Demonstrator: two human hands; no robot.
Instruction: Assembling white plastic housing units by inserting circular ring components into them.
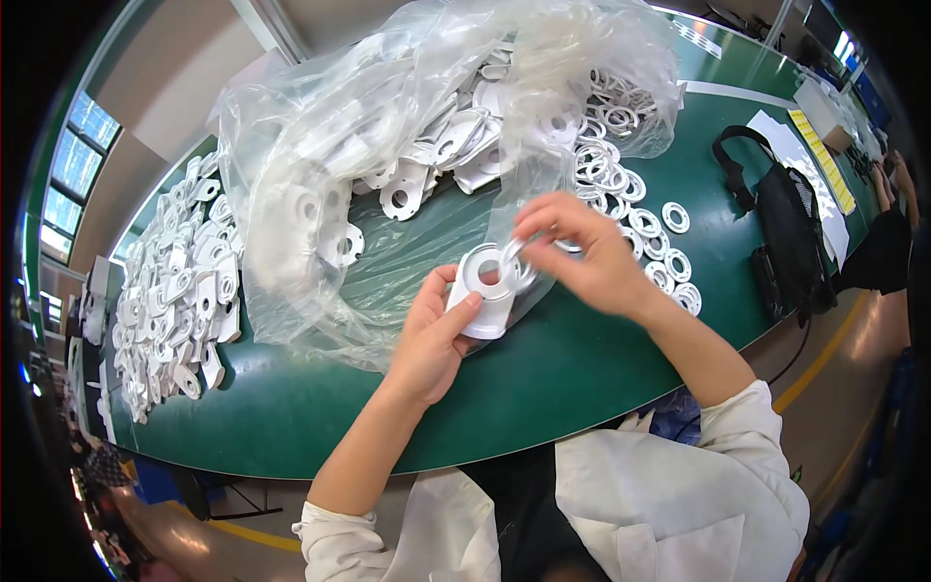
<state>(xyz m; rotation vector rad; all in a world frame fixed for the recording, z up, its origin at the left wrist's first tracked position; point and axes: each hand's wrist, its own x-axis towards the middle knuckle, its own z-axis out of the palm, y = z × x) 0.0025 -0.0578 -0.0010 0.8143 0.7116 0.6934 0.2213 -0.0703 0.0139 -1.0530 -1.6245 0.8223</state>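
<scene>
My left hand (435, 335) is closed on a white plastic plate (488, 312) with a rounded end and a round hole, held above the near part of the table. Between the fingers of my right hand (588, 250), a white ring (514, 260) is pinched, slightly blurred, right beside the plate's hole. Whether ring and plate touch, I cannot tell. More white rings (676, 217) lie in a loose heap to the right of my right hand. Beyond both hands, a clear plastic bag (291, 262) lies open with many similar white plates (402, 194) in it.
A large pile of white plastic parts (184, 281) covers the left side of the green table (359, 417). To the right lie a black bag with a strap (790, 218), white paper (776, 136) and a yellow strip (822, 160). Another person's arm (881, 184) shows at the far right edge.
</scene>
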